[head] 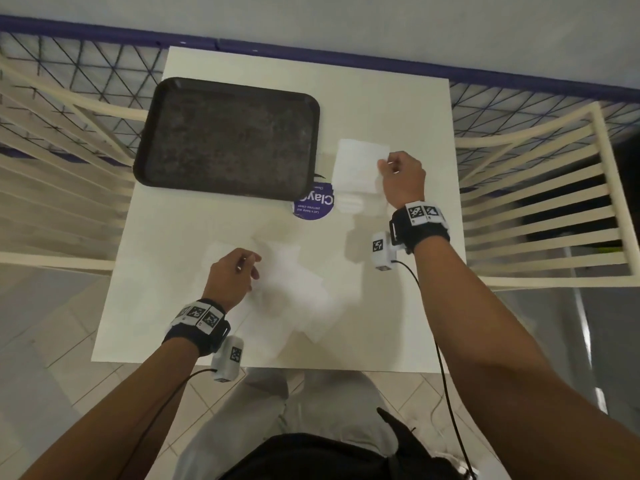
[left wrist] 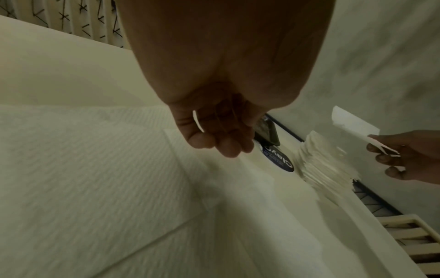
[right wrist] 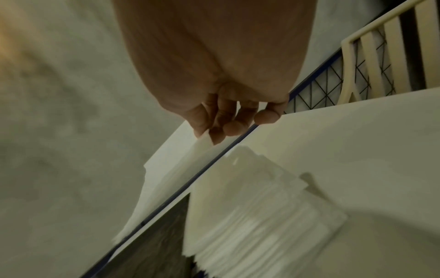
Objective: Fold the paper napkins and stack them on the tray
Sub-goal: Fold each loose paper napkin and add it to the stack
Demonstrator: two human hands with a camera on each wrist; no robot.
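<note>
Your right hand (head: pixel 401 178) is pinching one napkin (head: pixel 358 164) above the stack (head: pixel 353 202), tray (head: pixel 225 140) lying to its left, while your left hand's (head: pixel 233 275) grip is curling over the napkins (head: pixel 294 289) spread on the desk (head: pixel 398 98).

loose napkins (head: pixel 294 289) blurred, sticker (head: pixel 317 206) half hidden under tray (head: pixel 228 140)

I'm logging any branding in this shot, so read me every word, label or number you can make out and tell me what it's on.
"Clay": large white letters, upside down to the camera, on the round purple sticker on the table; the tray covers the rest of the word.
Smaller lines under it on the sticker: too small to read reliably.
Wristband markers: black-and-white code patterns, no text.
</note>
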